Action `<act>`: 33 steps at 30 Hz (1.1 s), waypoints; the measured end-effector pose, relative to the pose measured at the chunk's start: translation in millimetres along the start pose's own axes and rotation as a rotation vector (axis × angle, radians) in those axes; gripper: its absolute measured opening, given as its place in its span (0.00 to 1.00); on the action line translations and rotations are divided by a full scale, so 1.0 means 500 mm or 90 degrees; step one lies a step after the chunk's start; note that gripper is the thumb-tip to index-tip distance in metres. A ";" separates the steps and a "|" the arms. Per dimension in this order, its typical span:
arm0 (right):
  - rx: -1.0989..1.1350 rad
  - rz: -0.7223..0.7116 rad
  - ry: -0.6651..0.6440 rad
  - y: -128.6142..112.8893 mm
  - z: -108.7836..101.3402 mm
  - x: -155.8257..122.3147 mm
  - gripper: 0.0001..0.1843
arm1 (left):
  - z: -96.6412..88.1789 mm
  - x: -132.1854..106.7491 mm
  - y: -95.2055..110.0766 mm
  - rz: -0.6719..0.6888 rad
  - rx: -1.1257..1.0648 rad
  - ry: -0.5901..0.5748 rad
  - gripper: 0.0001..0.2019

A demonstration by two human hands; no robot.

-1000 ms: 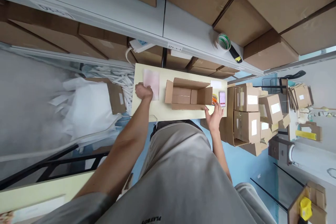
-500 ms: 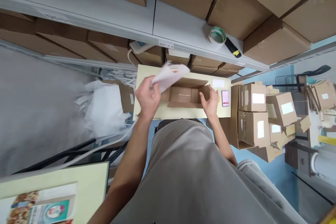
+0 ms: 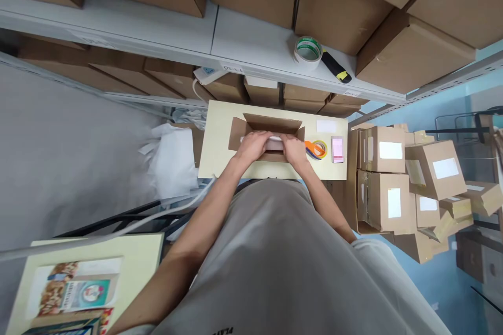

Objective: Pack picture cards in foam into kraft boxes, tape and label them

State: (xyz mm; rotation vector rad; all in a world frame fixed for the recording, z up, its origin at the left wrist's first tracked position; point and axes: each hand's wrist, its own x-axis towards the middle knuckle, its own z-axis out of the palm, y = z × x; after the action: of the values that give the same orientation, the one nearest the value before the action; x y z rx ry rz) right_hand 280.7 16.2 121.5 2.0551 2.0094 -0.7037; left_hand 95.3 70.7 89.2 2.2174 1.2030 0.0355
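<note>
An open cardboard box (image 3: 238, 134) with its flaps up stands on the pale yellow table (image 3: 220, 110). In its mouth lies a white, flat packet (image 3: 274, 144), perhaps folded paper or a bag. My left hand (image 3: 254, 146) grips the packet's left part, fingers bent over its far edge. On the right part, my right hand (image 3: 293, 148) has the same hold, its fingers also curled over. The fingertips of both hands are partly hidden inside the box. Just right of the box rests an orange tape dispenser (image 3: 315, 149) with yellow tape.
A phone (image 3: 337, 149) and a white label (image 3: 326, 125) lie at the table's right end. Above is a shelf (image 3: 251, 26) with boxes, a tape roll (image 3: 307, 51) and a cutter (image 3: 336, 67). Stacked cartons (image 3: 383, 193) stand right; white sheets (image 3: 173, 162) hang left.
The white packet has come down from the upper left into the box. My right hand has moved left from the box's right end onto the packet, uncovering the tape dispenser.
</note>
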 end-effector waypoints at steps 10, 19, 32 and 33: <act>-0.012 0.038 -0.101 0.003 0.036 0.064 0.31 | 0.077 0.068 -0.071 -0.093 0.008 -0.066 0.25; -0.015 0.067 -0.165 -0.011 0.067 0.118 0.22 | 0.101 0.111 -0.067 -0.118 0.024 -0.093 0.13; 0.170 0.119 0.312 0.094 0.078 -0.101 0.30 | 0.027 -0.115 -0.090 -0.251 -0.088 0.328 0.42; 0.184 0.138 0.320 0.100 0.087 -0.110 0.33 | 0.025 -0.129 -0.092 -0.288 -0.101 0.330 0.45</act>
State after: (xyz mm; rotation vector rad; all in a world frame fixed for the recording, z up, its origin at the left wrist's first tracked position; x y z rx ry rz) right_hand 322.1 -55.8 98.7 2.8018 1.9510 -0.4925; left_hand 26.5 33.6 71.1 1.8018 1.8851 0.5290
